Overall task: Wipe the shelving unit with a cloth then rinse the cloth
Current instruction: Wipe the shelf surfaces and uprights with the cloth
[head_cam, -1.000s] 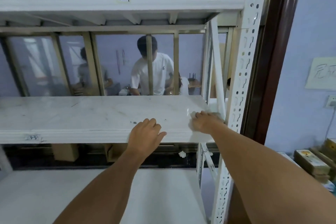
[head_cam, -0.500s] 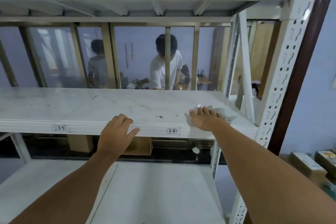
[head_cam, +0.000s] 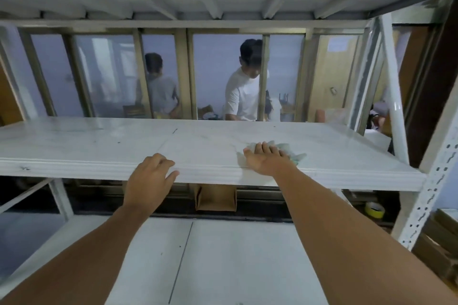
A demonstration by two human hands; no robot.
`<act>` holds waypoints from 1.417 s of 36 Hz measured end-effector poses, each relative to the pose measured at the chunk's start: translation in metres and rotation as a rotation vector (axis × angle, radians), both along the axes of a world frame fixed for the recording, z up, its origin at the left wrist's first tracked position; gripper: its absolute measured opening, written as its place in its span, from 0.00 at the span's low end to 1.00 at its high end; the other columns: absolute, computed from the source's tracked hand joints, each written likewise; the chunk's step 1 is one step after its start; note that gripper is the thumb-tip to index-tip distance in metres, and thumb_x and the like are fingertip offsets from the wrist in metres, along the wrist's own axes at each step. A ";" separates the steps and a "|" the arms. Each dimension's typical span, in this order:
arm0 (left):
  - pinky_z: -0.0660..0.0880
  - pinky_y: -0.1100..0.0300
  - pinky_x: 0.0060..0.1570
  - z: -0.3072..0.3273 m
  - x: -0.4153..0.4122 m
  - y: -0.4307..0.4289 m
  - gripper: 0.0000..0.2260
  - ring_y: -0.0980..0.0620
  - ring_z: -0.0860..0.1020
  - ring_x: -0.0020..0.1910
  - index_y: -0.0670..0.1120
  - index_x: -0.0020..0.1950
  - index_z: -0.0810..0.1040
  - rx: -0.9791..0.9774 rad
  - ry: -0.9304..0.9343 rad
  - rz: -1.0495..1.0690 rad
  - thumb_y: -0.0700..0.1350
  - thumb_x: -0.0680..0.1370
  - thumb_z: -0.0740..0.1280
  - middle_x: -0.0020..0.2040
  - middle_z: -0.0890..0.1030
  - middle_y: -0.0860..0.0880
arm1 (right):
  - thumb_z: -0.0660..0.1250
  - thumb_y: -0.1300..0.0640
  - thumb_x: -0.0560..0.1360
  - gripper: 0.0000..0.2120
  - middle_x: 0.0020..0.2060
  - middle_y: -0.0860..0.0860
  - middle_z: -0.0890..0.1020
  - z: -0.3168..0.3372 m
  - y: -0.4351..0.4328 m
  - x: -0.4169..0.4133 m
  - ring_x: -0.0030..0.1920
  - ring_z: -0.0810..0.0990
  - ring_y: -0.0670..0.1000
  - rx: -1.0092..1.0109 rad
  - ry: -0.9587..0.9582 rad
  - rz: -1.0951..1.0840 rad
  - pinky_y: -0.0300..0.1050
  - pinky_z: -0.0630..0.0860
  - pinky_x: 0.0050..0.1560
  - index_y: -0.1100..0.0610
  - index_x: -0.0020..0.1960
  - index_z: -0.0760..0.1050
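The right hand (head_cam: 266,162) lies flat on the pale cloth (head_cam: 291,150). Its grip is open, with straight fingers pressing the cloth onto the middle shelf (head_cam: 99,141) of the white shelving unit (head_cam: 432,188), near the front edge. The left hand (head_cam: 148,177) rests on that front edge, fingers loosely bent, holding nothing.

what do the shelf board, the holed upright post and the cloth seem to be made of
Shelf board: probably white-painted metal, semi-glossy, scuffed, with a rolled front lip. Upright post: likely painted steel, by its punched slots. Cloth: thin soft fabric, pale and crumpled; the fibre is unclear.
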State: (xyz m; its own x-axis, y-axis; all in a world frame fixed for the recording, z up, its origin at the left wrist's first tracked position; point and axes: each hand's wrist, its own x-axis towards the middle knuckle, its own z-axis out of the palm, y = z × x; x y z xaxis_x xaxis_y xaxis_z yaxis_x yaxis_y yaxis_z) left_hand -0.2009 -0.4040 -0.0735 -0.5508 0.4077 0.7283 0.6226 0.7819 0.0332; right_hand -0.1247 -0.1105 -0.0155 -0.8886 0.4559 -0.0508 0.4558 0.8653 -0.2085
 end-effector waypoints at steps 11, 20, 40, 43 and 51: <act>0.78 0.51 0.44 0.002 -0.040 -0.095 0.08 0.45 0.79 0.47 0.43 0.53 0.83 0.024 -0.018 0.097 0.45 0.76 0.73 0.49 0.80 0.46 | 0.38 0.36 0.82 0.35 0.82 0.52 0.42 0.002 -0.080 -0.046 0.81 0.42 0.56 0.000 0.001 -0.021 0.59 0.40 0.78 0.54 0.83 0.41; 0.78 0.48 0.46 -0.011 -0.083 -0.166 0.07 0.42 0.78 0.47 0.40 0.53 0.83 0.066 0.052 0.116 0.40 0.76 0.72 0.50 0.80 0.43 | 0.39 0.34 0.81 0.38 0.82 0.54 0.42 0.000 -0.138 -0.087 0.81 0.41 0.57 0.002 -0.011 -0.035 0.59 0.39 0.78 0.56 0.83 0.41; 0.75 0.57 0.34 0.010 -0.138 -0.216 0.04 0.50 0.75 0.38 0.42 0.42 0.83 0.016 0.063 -0.200 0.42 0.74 0.75 0.38 0.76 0.48 | 0.39 0.32 0.80 0.40 0.82 0.55 0.44 0.001 -0.254 -0.176 0.81 0.43 0.57 0.020 -0.007 0.055 0.58 0.41 0.78 0.58 0.83 0.43; 0.76 0.60 0.35 0.015 -0.143 -0.224 0.04 0.50 0.77 0.38 0.42 0.42 0.84 -0.003 0.082 -0.263 0.41 0.73 0.77 0.38 0.77 0.49 | 0.39 0.32 0.81 0.40 0.82 0.55 0.44 0.002 -0.272 -0.184 0.81 0.43 0.57 0.036 -0.008 0.054 0.58 0.41 0.78 0.58 0.83 0.42; 0.79 0.55 0.38 0.014 -0.162 -0.267 0.05 0.49 0.78 0.41 0.42 0.45 0.84 0.019 0.146 -0.280 0.42 0.72 0.77 0.42 0.80 0.47 | 0.39 0.32 0.80 0.40 0.82 0.56 0.44 0.001 -0.329 -0.210 0.81 0.43 0.57 0.030 -0.003 0.093 0.57 0.41 0.78 0.58 0.83 0.41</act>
